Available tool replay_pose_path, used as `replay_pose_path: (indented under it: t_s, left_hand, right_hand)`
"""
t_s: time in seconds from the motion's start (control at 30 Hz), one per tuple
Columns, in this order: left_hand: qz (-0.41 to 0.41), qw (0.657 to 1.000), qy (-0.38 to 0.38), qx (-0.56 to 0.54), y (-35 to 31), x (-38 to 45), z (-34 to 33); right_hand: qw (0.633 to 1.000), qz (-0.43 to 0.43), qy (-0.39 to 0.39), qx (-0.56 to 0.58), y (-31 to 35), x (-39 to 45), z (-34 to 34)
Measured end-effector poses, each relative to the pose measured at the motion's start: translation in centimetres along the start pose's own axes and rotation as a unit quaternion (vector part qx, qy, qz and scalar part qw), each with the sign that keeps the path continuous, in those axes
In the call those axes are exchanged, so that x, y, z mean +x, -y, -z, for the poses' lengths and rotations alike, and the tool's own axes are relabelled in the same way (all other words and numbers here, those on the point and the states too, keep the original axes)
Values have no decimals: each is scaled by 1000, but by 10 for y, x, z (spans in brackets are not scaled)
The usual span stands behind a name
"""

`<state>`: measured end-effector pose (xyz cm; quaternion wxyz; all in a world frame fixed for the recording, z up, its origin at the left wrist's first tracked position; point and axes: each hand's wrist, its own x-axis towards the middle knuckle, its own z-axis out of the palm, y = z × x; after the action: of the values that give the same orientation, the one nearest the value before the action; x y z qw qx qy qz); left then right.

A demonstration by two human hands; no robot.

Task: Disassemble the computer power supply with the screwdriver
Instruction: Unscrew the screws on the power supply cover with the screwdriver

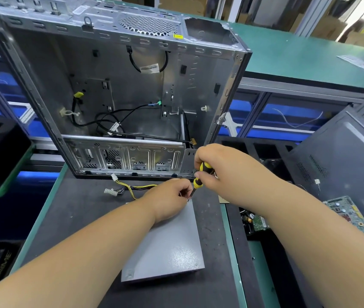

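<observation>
Right hand (210,167) grips yellow-black screwdriver (200,176), tip at far-corner screw under left hand (167,201) fingertips, which pinch there. Flat grey metal power supply (167,245) lies on worktop beneath both hands, lid still on; near-corner screws remain. Early stage.

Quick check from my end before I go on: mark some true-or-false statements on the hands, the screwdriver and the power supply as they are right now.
1. The right hand grips the screwdriver. True.
2. The power supply sits inside the computer case. False: it lies on the dark mat in front of the case.
3. The left hand rests on the power supply near the screwdriver's tip. True.
4. The screwdriver handle is red and blue. False: yellow and black.
5. A circuit board lies to the right. True.
</observation>
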<state>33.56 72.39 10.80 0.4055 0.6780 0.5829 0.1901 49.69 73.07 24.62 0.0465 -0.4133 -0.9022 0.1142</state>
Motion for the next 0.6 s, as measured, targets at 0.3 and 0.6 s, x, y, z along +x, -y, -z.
replay_pose_path:
  t_s: [0.3, 0.6]
  left_hand:
    - [-63, 982, 65, 163, -5, 8, 5]
    - [-59, 993, 30, 94, 4, 6, 1]
  right_hand:
    - [1000, 2, 10, -9, -2, 1, -1]
    - [999, -14, 19, 27, -6, 5, 0]
